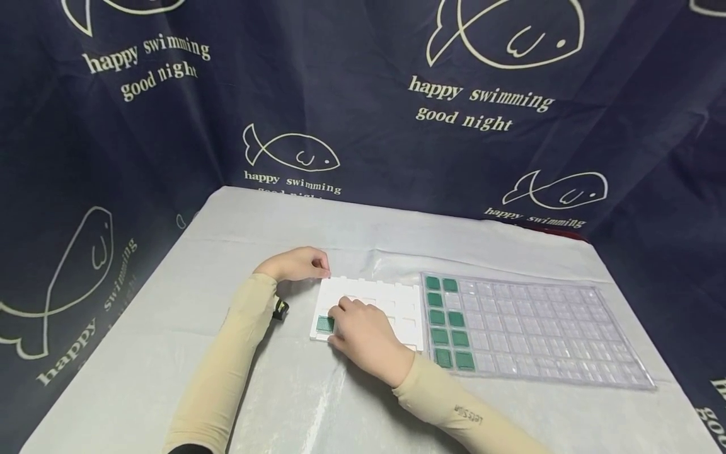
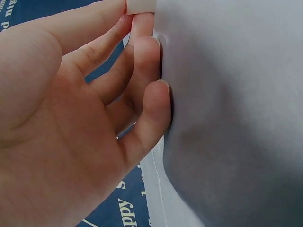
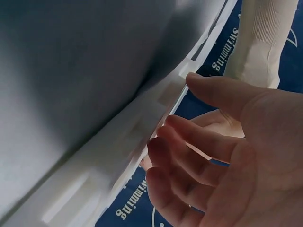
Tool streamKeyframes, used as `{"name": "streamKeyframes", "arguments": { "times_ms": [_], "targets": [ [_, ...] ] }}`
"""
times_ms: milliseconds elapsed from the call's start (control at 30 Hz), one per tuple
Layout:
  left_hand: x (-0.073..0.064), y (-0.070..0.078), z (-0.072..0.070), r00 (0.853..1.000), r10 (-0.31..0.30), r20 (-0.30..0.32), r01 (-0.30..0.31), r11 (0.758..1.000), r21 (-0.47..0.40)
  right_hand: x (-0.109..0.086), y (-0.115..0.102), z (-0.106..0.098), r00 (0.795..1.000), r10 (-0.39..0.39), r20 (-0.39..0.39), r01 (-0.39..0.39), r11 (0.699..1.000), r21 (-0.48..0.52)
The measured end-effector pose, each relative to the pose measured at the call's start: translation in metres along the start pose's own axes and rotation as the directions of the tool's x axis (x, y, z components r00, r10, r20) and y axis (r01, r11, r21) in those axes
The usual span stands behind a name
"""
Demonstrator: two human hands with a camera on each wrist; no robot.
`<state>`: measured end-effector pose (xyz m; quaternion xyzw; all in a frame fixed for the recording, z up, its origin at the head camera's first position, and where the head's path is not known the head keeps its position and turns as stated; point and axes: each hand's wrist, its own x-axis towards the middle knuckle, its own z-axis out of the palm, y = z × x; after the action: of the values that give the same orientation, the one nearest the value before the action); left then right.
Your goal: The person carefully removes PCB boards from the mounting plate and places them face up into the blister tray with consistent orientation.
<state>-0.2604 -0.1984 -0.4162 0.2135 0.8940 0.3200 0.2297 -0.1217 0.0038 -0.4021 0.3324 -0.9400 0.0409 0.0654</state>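
A white tray (image 1: 405, 309) with shallow recesses and notched edges lies on the table. My left hand (image 1: 300, 263) is at its far left corner; in the left wrist view, thumb and index finger pinch a white edge (image 2: 141, 5) while the other fingertips rest against the tabletop. On the tray's near left part sits a green piece (image 1: 325, 324) with fine toothed rows, partly covered by my right hand (image 1: 365, 337). That hand's bent fingers reach down at the tray, and in the right wrist view its thumb stands apart from the fingers, with nothing visible between them.
Right of the white tray lies a transparent compartment box (image 1: 539, 328), with several green squares (image 1: 437, 316) in its two leftmost columns. A small black and yellow device (image 1: 280, 309) shows by the left wrist. Dark blue printed curtains (image 1: 368, 94) surround the table (image 1: 272, 403).
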Motion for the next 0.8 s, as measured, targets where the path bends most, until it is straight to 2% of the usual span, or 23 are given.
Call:
{"name": "streamKeyframes", "arguments": {
  "times_ms": [300, 800],
  "targets": [
    [-0.002, 0.000, 0.002, 1.000, -0.015, -0.006, 0.015, 1.000, 0.000, 0.006, -0.006, 0.009, 1.000, 0.020, 0.001, -0.020, 0.999, -0.037],
    [-0.001, 0.000, 0.001, 1.000, 0.008, -0.014, -0.008, 1.000, 0.006, 0.011, -0.008, 0.013, 0.999, 0.030, -0.012, -0.031, 0.998, -0.052]
  ]
}}
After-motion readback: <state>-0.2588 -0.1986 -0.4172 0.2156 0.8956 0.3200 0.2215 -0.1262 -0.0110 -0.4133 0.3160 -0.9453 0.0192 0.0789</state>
